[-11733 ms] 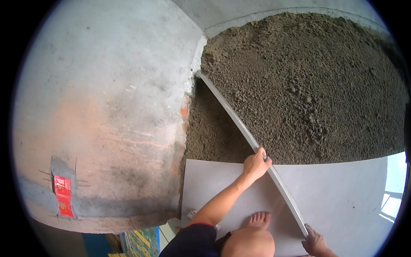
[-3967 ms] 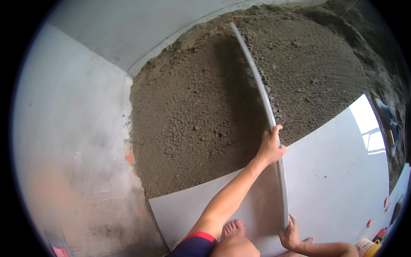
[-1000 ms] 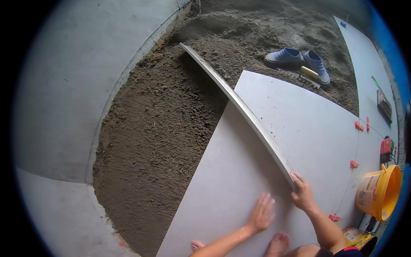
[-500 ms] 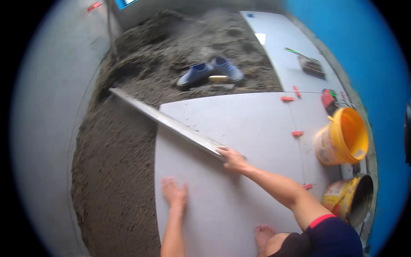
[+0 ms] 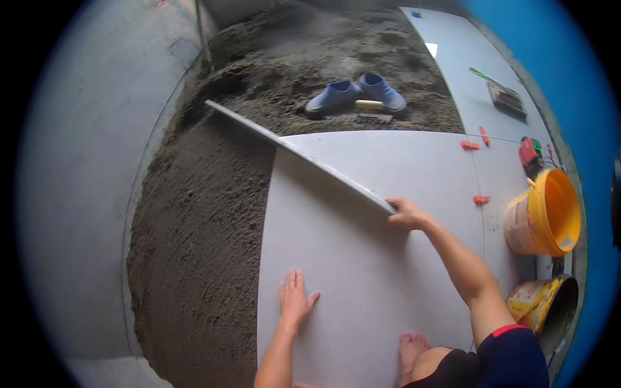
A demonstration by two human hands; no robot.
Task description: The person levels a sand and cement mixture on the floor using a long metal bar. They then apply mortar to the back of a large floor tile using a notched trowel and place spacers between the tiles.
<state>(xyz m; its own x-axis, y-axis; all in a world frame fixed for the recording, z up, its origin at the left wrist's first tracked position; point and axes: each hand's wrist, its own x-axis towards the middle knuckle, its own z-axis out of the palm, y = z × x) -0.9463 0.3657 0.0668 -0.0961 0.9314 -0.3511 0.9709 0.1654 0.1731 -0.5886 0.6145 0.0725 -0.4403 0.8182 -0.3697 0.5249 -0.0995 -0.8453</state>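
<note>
My left hand (image 5: 296, 299) lies with fingers apart on a large pale grey tile (image 5: 349, 271), near its left edge. My right hand (image 5: 404, 213) grips the near end of a long metal straightedge (image 5: 330, 174), which slants across the tile to the dark sandy mortar bed (image 5: 194, 246), its far end resting toward the upper left. Beyond the tile, blue shoes (image 5: 333, 103) and a notched trowel with a pale handle (image 5: 370, 110) sit on the mortar. My bare foot (image 5: 411, 352) is on the tile at the lower edge.
Yellow bucket (image 5: 540, 210) and dirty bucket (image 5: 543, 307) stand at right beside red-and-black tool (image 5: 530, 154). Several red clips (image 5: 480, 199) sit at tile seams. Second tile strip (image 5: 440, 26) carries a tool (image 5: 504, 97). Grey wall (image 5: 77, 161) is left, blue surface (image 5: 582, 116) right.
The view has turned rightward since the earlier frames. My left hand has left the straightedge and moved onto the tile; my right hand still holds the straightedge, now lying more diagonally.
</note>
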